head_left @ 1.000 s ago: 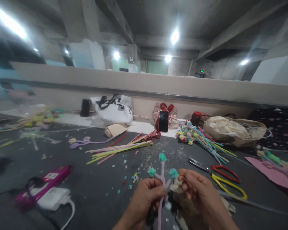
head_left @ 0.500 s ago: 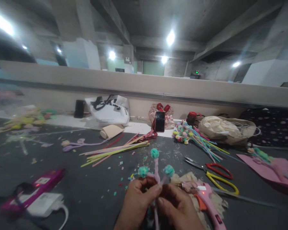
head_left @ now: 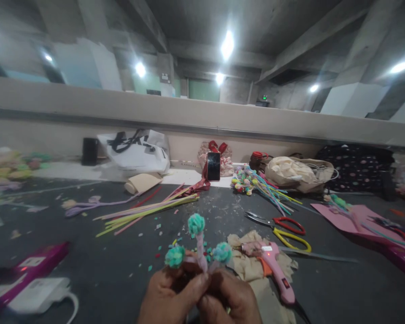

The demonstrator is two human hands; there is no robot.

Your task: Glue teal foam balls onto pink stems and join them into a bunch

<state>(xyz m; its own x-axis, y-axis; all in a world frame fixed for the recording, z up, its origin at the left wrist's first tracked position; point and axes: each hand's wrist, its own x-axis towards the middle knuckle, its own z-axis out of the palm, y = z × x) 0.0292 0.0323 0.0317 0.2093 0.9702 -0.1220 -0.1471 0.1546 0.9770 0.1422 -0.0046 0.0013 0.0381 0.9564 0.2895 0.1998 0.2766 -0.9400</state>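
Note:
Between my two hands is a pipe-cleaner flower stem (head_left: 200,247), pale lilac and branched, with three fuzzy teal balls at its tips. One teal ball (head_left: 196,223) stands upright in the middle, and the others lean out to either side. My left hand (head_left: 173,292) pinches the stem just below the fork, thumb on top. My right hand (head_left: 231,297) is closed against it from the other side, its fingertips partly hidden. Right of my hands a pink glue gun (head_left: 273,265) lies on a crumpled beige cloth (head_left: 245,265).
Scissors (head_left: 276,229) with red and yellow handles lie beyond the glue gun. Loose pipe cleaners (head_left: 151,209) and a bundle of colourful flowers (head_left: 246,180) lie farther back. A phone (head_left: 213,166) stands upright against a bag. At left are a magenta power strip (head_left: 37,265) and white charger (head_left: 42,294).
The view has turned to the right, so the things on the table sit farther left. My hands still hold the flower stem, now slightly lower in view.

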